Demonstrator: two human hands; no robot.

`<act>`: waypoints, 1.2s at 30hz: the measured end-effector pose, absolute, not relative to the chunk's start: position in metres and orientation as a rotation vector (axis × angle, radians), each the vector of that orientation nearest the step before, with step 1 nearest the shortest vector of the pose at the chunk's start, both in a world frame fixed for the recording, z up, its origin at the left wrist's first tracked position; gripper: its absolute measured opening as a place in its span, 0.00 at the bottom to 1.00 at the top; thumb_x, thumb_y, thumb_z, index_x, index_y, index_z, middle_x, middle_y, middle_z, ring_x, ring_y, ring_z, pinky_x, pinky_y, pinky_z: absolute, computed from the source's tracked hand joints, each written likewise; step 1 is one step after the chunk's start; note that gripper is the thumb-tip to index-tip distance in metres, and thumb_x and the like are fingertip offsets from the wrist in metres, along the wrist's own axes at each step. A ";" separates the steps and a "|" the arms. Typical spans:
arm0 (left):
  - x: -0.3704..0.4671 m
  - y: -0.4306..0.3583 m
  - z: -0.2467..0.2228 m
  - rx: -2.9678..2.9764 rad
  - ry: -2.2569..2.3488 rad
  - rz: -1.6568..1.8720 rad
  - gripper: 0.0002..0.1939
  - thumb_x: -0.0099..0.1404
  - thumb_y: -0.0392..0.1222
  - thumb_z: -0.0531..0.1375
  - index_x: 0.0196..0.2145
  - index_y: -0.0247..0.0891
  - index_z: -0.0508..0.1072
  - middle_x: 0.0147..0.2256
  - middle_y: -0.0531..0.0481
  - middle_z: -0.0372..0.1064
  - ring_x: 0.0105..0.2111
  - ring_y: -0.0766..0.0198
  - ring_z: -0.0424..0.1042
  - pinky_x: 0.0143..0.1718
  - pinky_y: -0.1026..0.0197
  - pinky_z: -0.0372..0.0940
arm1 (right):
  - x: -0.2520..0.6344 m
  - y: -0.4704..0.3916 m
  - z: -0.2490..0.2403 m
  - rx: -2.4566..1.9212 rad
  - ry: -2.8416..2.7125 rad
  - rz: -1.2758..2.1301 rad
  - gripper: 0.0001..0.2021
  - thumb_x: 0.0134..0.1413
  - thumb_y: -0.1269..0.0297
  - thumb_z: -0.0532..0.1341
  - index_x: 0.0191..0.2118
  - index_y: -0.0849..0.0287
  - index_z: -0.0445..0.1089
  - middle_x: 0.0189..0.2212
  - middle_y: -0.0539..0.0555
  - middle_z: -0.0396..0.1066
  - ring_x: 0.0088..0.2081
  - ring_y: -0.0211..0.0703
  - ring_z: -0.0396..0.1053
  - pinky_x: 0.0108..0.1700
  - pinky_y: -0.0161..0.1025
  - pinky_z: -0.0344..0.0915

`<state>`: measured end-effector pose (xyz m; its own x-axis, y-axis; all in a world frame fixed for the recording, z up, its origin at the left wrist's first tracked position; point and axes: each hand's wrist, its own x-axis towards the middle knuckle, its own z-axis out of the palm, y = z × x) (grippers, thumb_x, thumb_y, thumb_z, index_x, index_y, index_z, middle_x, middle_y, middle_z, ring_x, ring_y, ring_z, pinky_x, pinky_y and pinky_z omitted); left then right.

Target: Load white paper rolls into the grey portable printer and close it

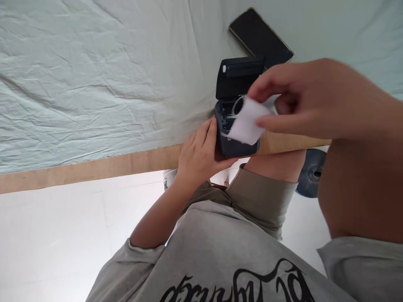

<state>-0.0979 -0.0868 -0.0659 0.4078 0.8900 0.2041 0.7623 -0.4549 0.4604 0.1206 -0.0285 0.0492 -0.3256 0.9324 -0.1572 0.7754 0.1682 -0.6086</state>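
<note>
Right hand (310, 98) in apparent pinch

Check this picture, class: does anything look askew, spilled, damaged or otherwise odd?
Nothing looks spilled or damaged. The only untidiness is the cloth, creased at left, and the dark phone, lying slanted beyond the open-lidded device.

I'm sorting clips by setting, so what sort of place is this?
Probably a room in a home: a cloth-covered bed or table edge, a phone lying on the cloth, and pale flooring.
</note>
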 end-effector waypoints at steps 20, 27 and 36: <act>-0.097 -0.086 -0.065 2.435 1.423 0.652 0.47 0.65 0.69 0.59 0.65 0.25 0.60 0.60 0.27 0.68 0.58 0.41 0.72 0.56 0.46 0.70 | 0.214 -0.036 -0.053 -2.111 -1.336 0.128 0.22 0.41 0.74 0.71 0.43 0.55 0.64 0.39 0.52 0.69 0.38 0.42 0.67 0.44 0.45 0.64; -0.096 -0.086 -0.065 2.428 1.416 0.662 0.47 0.65 0.68 0.61 0.66 0.27 0.59 0.61 0.28 0.67 0.60 0.42 0.71 0.58 0.47 0.69 | 0.222 -0.052 -0.060 -1.677 -1.553 -0.242 0.29 0.39 0.68 0.69 0.51 0.56 0.65 0.47 0.57 0.66 0.52 0.54 0.67 0.56 0.57 0.63; -0.096 -0.085 -0.065 2.375 1.436 0.609 0.49 0.63 0.69 0.62 0.67 0.28 0.58 0.61 0.27 0.66 0.60 0.39 0.70 0.59 0.44 0.67 | 0.136 -0.058 -0.057 -1.880 -1.680 0.020 0.26 0.55 0.60 0.63 0.60 0.46 0.62 0.50 0.57 0.56 0.55 0.52 0.62 0.58 0.56 0.67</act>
<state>-0.0961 -0.0854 -0.0649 0.4109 0.8892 0.2012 0.7625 -0.4561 0.4588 0.1362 -0.0582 -0.0568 0.1948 0.9058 0.3763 0.8964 -0.0087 -0.4431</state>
